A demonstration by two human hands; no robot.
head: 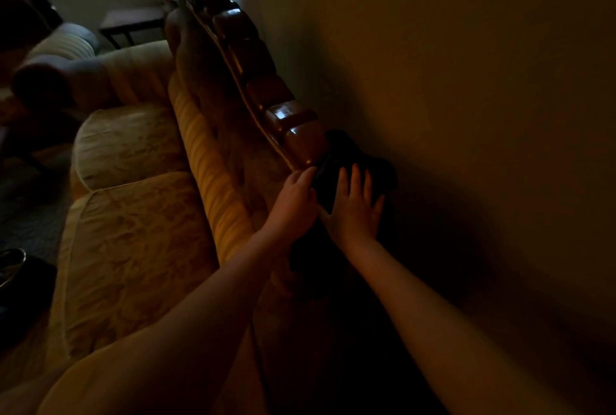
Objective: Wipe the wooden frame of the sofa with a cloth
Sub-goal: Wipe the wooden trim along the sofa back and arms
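The dark cloth (353, 164) lies draped over the wooden frame (266, 87) along the sofa's top edge — soft, light, easily bunched. Right hand (358, 206) presses it, fingers spread; left hand (296, 196) pinches its near edge — best held flat.

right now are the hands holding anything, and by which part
The dark cloth on the wooden frame: right hand lies flat on top, left hand touches its near left edge. A true grip cannot be told.

Both hands (328, 204) on dark cloth (353, 161) (atop wooden frame (266, 87))
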